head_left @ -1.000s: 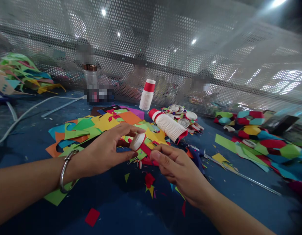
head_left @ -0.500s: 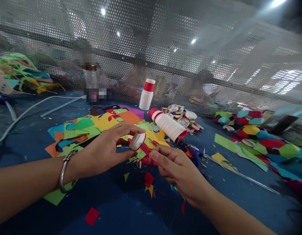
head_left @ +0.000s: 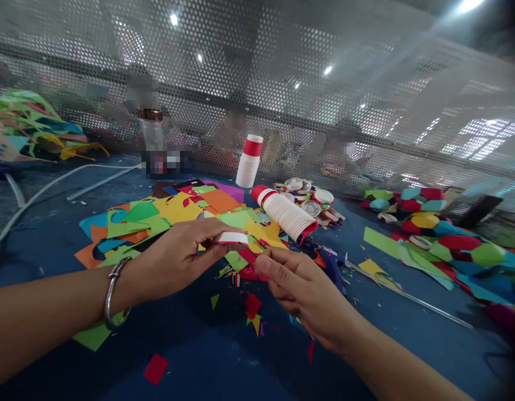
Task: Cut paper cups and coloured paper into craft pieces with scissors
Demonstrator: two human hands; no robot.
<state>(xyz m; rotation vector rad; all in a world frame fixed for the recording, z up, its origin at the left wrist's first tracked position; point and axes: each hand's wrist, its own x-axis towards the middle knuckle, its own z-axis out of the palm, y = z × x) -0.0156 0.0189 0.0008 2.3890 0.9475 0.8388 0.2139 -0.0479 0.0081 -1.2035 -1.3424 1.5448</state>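
Note:
Above the pile of coloured paper, my left hand (head_left: 173, 256) pinches a cut piece of paper cup (head_left: 233, 238) between thumb and fingers. It shows a curved white band with a thin red lower edge; the fingers cover its left end. Just to the right, my right hand (head_left: 290, 278) is closed, thumb against bent fingers. Whatever is in that pinch is too small and hidden to name. Scraps of red paper (head_left: 254, 273) lie behind and below the fingertips. A silver bangle (head_left: 109, 295) circles my left wrist.
A stack of paper cups (head_left: 248, 164) stands at the back; another cup stack (head_left: 288, 214) lies on its side. Cut cup rounds (head_left: 311, 208) are heaped behind it. Patchwork paper shapes (head_left: 461, 250) lie right, a clear rod (head_left: 424, 307) nearby, and a white cable (head_left: 52, 181) left.
The cup piece has turned in my left fingers from its round white face to an edge-on curved band. The thin line between it and my right hand no longer shows clearly.

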